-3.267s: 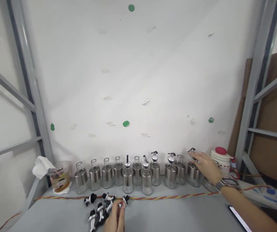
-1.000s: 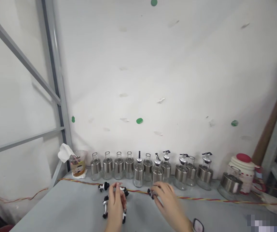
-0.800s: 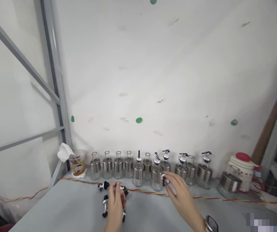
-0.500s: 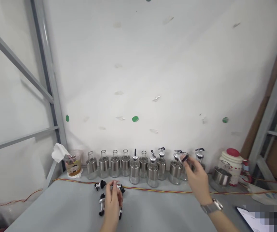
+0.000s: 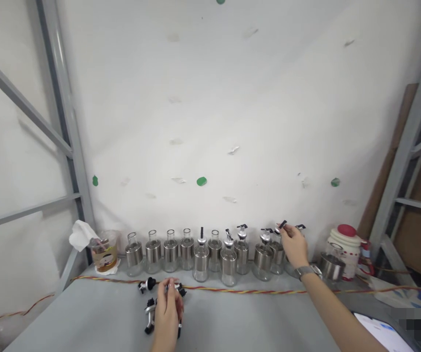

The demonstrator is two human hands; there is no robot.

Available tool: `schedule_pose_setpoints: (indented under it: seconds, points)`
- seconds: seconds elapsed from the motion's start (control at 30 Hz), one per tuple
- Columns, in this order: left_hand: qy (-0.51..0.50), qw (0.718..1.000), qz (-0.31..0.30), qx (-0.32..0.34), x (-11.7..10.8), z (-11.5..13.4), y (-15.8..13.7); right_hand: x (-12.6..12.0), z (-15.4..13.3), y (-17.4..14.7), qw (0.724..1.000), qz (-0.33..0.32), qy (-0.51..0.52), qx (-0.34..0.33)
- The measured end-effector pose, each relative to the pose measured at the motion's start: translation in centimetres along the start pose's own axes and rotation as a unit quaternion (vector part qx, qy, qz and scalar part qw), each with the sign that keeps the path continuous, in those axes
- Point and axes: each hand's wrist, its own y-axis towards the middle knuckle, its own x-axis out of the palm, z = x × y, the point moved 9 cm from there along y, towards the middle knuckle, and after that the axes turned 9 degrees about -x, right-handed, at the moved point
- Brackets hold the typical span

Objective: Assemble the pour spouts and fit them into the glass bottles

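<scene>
My right hand (image 5: 294, 244) pinches a black-and-silver pourer spout (image 5: 282, 225) at the neck of a glass bottle with a steel sleeve (image 5: 276, 254) in the row. Its wrist hides part of another bottle behind it. My left hand (image 5: 168, 303) is over the table with its fingers curled together; what they hold, if anything, is hidden. Around that hand lie loose pourer spouts, one (image 5: 147, 284) beyond it and another (image 5: 149, 317) to its left. Several bottles, such as the one with a spout (image 5: 200, 261), carry spouts, while others, like the far-left bottle (image 5: 134, 254), have bare necks.
A twisted red-and-yellow cord (image 5: 232, 291) runs across the grey table (image 5: 96, 318). A cup with amber liquid (image 5: 105, 256) stands at the left. To the right are a cream jar with a red lid (image 5: 345, 247), a wide bottle (image 5: 332, 266) and a phone (image 5: 379, 332).
My right hand has moved with the spout onto the neck of a back-row bottle, farther away. My left hand stays by the loose spouts. The view has shifted slightly.
</scene>
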Motion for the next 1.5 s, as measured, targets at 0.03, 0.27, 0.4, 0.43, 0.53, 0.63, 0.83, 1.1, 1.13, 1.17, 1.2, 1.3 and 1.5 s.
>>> schedule_pose_setpoints:
  seconds: [0.03,0.27,0.4,0.43,0.53,0.63,0.83,1.1,1.13,1.17,1.2,1.3,1.5]
  points:
    - [0.001,1.000,-0.004,0.002,0.1,0.0,-0.1,-0.1,0.2,0.2,1.000,-0.002,-0.010,0.000]
    - [0.019,1.000,0.000,0.006,0.0,-0.1,-0.2,-0.8,-1.1,-0.2,0.996,-0.013,-0.065,-0.057]
    - [0.024,1.000,0.002,0.011,-0.1,0.1,-0.2,-0.7,-2.4,-0.7,0.987,-0.033,-0.104,-0.118]
    - [0.025,1.000,0.002,0.013,-0.1,0.1,-0.2,-0.6,-2.5,-0.6,0.984,-0.044,-0.111,-0.131]
    - [0.027,1.000,0.005,0.011,-0.1,0.0,-0.1,-0.2,-2.6,-0.2,0.977,-0.073,-0.119,-0.160]
    - [0.025,1.000,0.005,0.004,-0.1,-0.2,0.1,-0.2,-2.5,0.1,0.972,-0.077,-0.118,-0.186]
    - [0.048,0.999,0.002,0.016,0.1,0.0,0.0,-0.3,-2.7,-0.6,0.960,-0.096,-0.131,-0.230]
    - [0.034,0.999,0.015,0.013,0.0,0.3,-0.3,0.6,-4.3,-2.3,0.909,-0.170,-0.190,-0.330]
    - [0.034,0.999,0.016,0.015,0.0,0.3,-0.3,0.7,-4.3,-2.3,0.904,-0.174,-0.199,-0.336]
    - [0.034,0.999,0.015,0.017,0.0,0.4,-0.3,0.7,-4.3,-2.2,0.900,-0.175,-0.208,-0.341]
    - [0.035,0.999,0.013,0.017,0.0,0.3,-0.2,0.7,-4.2,-2.2,0.897,-0.175,-0.216,-0.344]
    - [0.039,0.999,0.003,0.013,0.1,0.0,-0.1,0.8,-3.9,-1.9,0.891,-0.172,-0.232,-0.351]
    - [0.043,0.998,0.027,0.023,-0.1,0.2,-0.2,1.2,-3.7,-1.7,0.897,-0.146,-0.240,-0.341]
